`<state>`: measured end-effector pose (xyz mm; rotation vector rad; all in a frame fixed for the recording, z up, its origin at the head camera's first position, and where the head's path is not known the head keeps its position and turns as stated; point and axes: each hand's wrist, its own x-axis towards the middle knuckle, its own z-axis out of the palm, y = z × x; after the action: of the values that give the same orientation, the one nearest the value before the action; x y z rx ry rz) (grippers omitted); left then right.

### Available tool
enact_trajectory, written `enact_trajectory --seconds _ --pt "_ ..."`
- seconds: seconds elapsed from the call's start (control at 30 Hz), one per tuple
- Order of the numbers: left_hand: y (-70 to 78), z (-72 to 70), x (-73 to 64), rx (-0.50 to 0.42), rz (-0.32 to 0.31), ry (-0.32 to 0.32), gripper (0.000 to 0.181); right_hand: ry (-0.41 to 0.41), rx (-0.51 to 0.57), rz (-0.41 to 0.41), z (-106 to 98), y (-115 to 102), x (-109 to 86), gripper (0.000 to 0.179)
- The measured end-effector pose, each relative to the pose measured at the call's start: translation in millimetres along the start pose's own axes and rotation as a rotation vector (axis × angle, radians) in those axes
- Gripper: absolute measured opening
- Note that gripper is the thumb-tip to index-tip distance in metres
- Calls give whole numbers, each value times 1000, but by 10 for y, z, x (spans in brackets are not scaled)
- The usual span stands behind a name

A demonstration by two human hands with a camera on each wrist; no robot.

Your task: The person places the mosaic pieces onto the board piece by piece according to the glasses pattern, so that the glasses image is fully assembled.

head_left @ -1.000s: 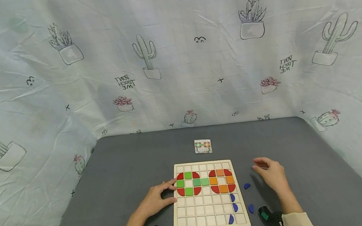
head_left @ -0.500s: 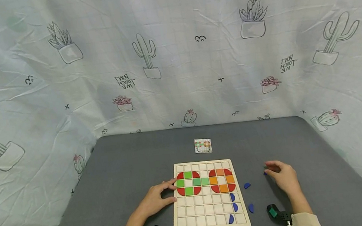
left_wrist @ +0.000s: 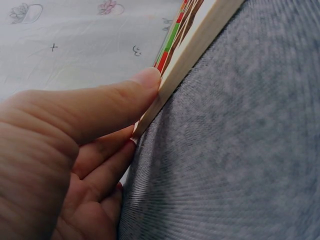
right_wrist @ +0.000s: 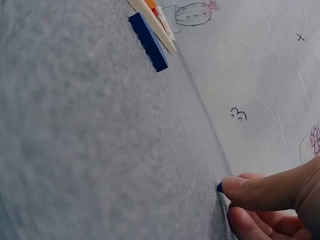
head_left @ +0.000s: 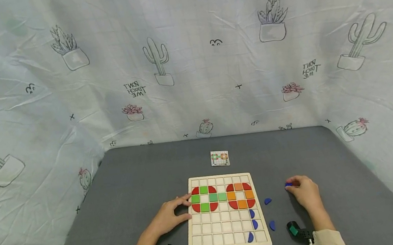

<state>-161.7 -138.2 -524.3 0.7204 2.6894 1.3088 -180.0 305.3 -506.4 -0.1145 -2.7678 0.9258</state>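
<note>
My left hand (head_left: 169, 216) rests at the left edge of a wooden grid board (head_left: 218, 240), thumb and fingertips spread apart along the rim. In the left wrist view the straight thumb touches the board's side (left_wrist: 182, 70). To the right of the board, my right hand (head_left: 306, 194) pinches a blue half-round tile (head_left: 288, 184) between thumb and fingers; only its tip shows in the right wrist view. Red, green and orange tiles form two ring shapes joined by a green square (head_left: 222, 196). Three blue half-round tiles (head_left: 255, 224) lie in the board's lower right cells.
Two loose blue half-round tiles, one upper (head_left: 267, 201) and one lower (head_left: 272, 225), lie on the grey table (head_left: 144, 174) right of the board. A small pattern card (head_left: 219, 158) lies behind the board. A printed cloth (head_left: 189, 66) hangs around the table.
My right hand has moved right, away from the board, and picked up a blue half-round tile from the table. The left hand keeps its place at the board's edge.
</note>
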Motion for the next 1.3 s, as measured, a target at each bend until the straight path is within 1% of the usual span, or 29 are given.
enact_trajectory --seconds 0.17,0.33,0.43,0.53,0.6,0.7,0.8,0.97,1.17,1.3 --pt "-8 5 -4 -16 -15 -8 37 44 50 8 25 -71 -10 15" --pt "-16 -6 -2 -21 -26 -13 37 28 137 6 33 -276 -35 17" --pt "-26 1 4 -20 -20 -15 36 15 201 -23 53 -427 -78 17" --pt "-28 5 11 -18 -6 -10 35 2 242 -70 89 -585 -119 16" --pt "-29 8 12 -14 5 -4 35 -24 261 -93 127 -680 -142 16" --pt "-26 8 7 -3 16 2 34 -89 277 -101 198 -817 -168 15" --pt "-21 4 2 -5 8 4 34 -147 306 -108 275 -955 -200 13" --pt "-29 -6 2 -16 -21 4 36 -199 357 -171 400 -1199 -257 10" --pt "-53 10 6 -11 -11 -6 35 -282 397 -221 600 -1368 -351 7" --pt "-60 15 18 -1 -9 -5 35 -338 408 -280 739 -1452 -430 8"
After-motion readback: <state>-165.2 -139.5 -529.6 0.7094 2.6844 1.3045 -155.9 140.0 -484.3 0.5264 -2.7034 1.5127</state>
